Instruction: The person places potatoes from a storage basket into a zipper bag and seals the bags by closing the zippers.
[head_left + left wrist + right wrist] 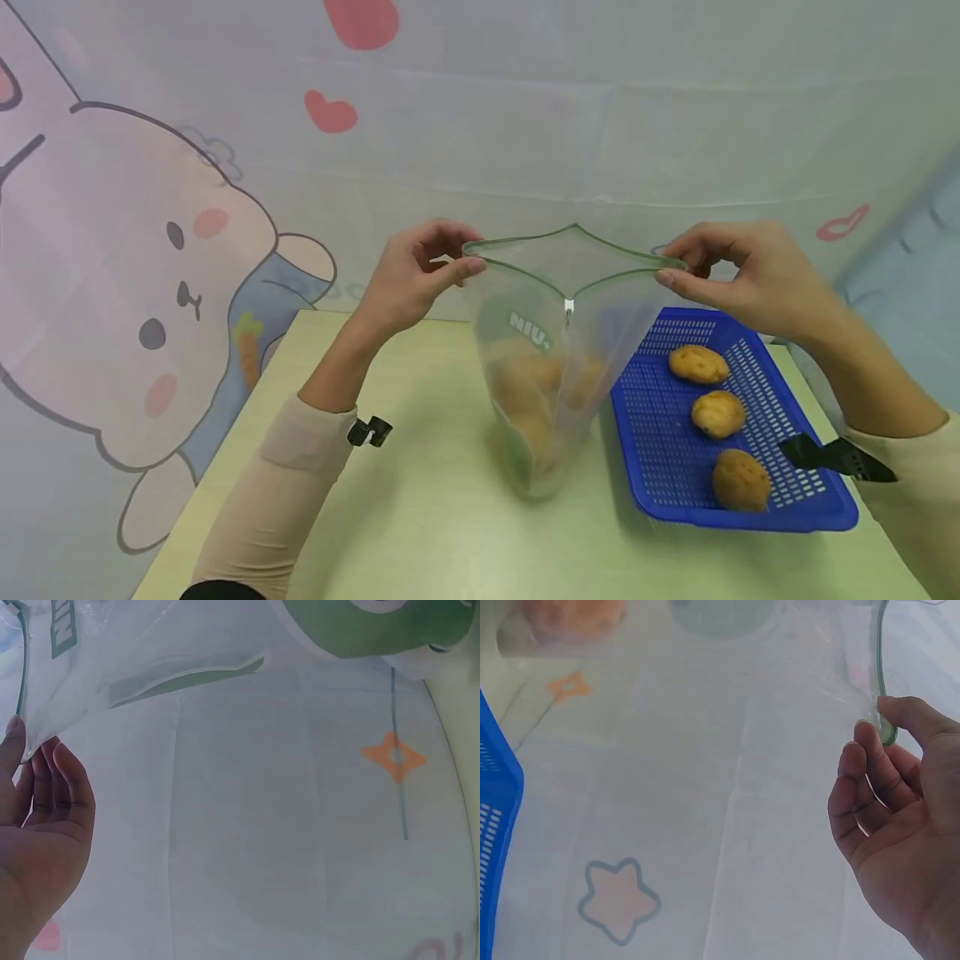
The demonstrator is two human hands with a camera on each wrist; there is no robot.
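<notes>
A clear zip bag (551, 350) with a green rim stands upright on the pale table (420, 517), its mouth held wide. Several potatoes (536, 392) show blurred through its wall. My left hand (420, 271) pinches the left end of the rim between thumb and fingers; in the left wrist view the hand (37, 825) sits below the bag's edge (22, 682). My right hand (738, 271) pinches the right end of the rim, and the right wrist view shows that hand (900, 825) with thumb and fingers closed on the green strip (881, 682).
A blue perforated basket (660, 442) lies right of the bag with three potatoes (717, 413) in it. A cartoon rabbit curtain (150, 275) hangs behind and to the left. The table's front and left parts are bare.
</notes>
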